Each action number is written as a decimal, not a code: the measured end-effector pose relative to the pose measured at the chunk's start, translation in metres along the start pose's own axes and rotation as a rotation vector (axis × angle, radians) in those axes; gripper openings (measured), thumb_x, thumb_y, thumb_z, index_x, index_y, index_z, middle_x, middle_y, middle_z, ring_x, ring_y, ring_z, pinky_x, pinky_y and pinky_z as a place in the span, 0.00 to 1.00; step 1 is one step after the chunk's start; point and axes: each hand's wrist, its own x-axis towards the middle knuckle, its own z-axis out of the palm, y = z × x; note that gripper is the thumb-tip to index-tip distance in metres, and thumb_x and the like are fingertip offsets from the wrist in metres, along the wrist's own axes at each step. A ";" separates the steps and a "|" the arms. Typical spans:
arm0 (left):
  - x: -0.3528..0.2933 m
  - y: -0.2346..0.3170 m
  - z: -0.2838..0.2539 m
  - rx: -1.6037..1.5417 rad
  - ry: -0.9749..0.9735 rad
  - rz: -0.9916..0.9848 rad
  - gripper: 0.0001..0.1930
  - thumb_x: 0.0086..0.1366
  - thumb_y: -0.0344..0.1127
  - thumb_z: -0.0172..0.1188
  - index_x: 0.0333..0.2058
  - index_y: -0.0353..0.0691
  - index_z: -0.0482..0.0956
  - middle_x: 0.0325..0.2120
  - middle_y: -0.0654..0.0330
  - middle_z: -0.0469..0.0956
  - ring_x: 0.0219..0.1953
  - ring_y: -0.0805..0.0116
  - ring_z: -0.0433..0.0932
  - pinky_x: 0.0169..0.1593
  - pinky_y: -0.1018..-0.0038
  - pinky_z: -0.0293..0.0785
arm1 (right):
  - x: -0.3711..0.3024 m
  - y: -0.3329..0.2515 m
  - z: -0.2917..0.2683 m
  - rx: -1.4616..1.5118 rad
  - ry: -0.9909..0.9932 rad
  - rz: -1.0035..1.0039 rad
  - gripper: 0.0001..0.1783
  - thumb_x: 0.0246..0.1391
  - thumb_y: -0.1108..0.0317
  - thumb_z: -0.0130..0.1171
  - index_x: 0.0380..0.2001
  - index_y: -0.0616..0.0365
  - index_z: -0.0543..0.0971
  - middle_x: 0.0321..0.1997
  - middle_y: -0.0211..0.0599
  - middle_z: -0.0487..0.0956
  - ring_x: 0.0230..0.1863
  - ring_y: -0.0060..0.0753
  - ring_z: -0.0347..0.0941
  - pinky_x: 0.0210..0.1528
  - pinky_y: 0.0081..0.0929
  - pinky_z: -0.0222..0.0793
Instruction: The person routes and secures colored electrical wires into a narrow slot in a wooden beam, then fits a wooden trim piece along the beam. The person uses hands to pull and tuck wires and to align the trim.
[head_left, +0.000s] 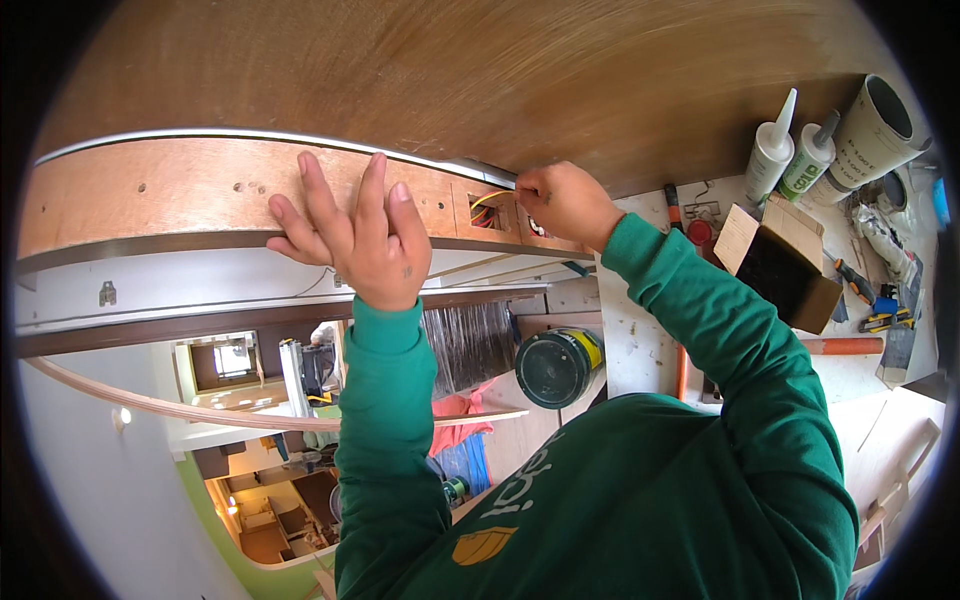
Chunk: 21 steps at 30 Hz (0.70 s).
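Note:
My left hand (360, 235) is open, its fingers spread over a long plywood strip (190, 190) that has a few small drilled holes. I cannot tell whether its fingertips touch the wood. Farther right along the strip, a square cutout (484, 212) shows yellow and red wires. Just beyond it my right hand (568, 205) is closed in a pinch at the strip's far edge; what lies between its fingers is hidden. A thin pale edging (270, 135) runs between the strip and a large brown wood panel (450, 70).
To the right, a white-topped surface holds a white sealant cartridge (768, 165), a green-and-white cartridge (808, 165), an open cardboard box (790, 265) and a screwdriver (853, 282). A dark-lidded bucket (553, 368) stands below the strip. A curved wood strip (180, 397) crosses the lower left.

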 end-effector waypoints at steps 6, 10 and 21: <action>0.001 0.002 0.016 0.108 0.070 0.011 0.12 0.65 0.42 0.60 0.43 0.57 0.90 0.67 0.54 0.71 0.78 0.46 0.47 0.76 0.45 0.16 | -0.003 -0.010 0.009 0.000 -0.086 0.039 0.09 0.55 0.66 0.61 0.36 0.56 0.86 0.31 0.53 0.82 0.34 0.60 0.78 0.38 0.46 0.75; -0.002 0.001 0.016 0.113 0.071 0.016 0.11 0.65 0.43 0.60 0.42 0.58 0.90 0.66 0.55 0.73 0.77 0.47 0.49 0.76 0.45 0.16 | -0.002 -0.012 0.005 -0.174 -0.023 -0.048 0.10 0.54 0.67 0.60 0.37 0.56 0.86 0.30 0.49 0.82 0.35 0.58 0.79 0.39 0.48 0.75; -0.003 0.001 0.019 0.107 0.083 0.033 0.11 0.64 0.45 0.60 0.41 0.59 0.90 0.61 0.62 0.79 0.75 0.50 0.54 0.76 0.45 0.15 | -0.026 -0.012 0.018 0.113 0.151 -0.229 0.10 0.60 0.65 0.63 0.42 0.56 0.86 0.33 0.44 0.81 0.36 0.53 0.78 0.36 0.43 0.74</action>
